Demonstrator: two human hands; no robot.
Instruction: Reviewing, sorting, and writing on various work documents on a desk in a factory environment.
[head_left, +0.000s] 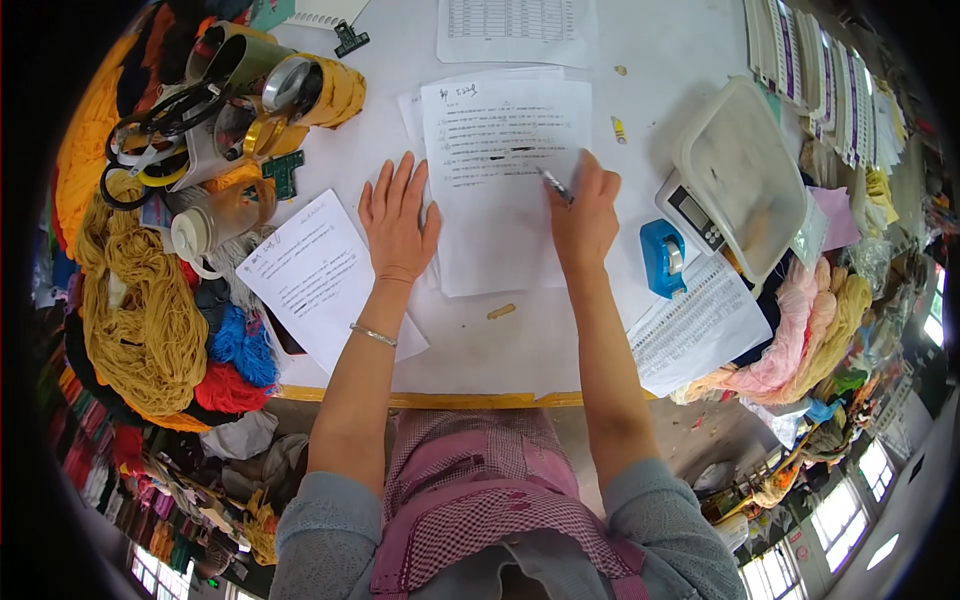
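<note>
A white sheet of paper (500,240) with rows of writing and a few black crossed-out spots lies in front of me on top of other sheets. My left hand (398,220) rests flat at its left edge, fingers spread. In my right hand (588,215) is a pen (557,186), its tip pointing at the right part of the written lines. Another written sheet (310,270) lies slanted beside my left wrist. A blue tape dispenser (660,258) stands to the right of my right hand.
On the right are a scale with a clear plastic tub (745,175), a printed sheet (690,330) and pale yarn (790,320). At left, yarn skeins (140,300), a clear bottle (225,218) and cans with scissors crowd the table. A printed table sheet (515,30) lies at the far side.
</note>
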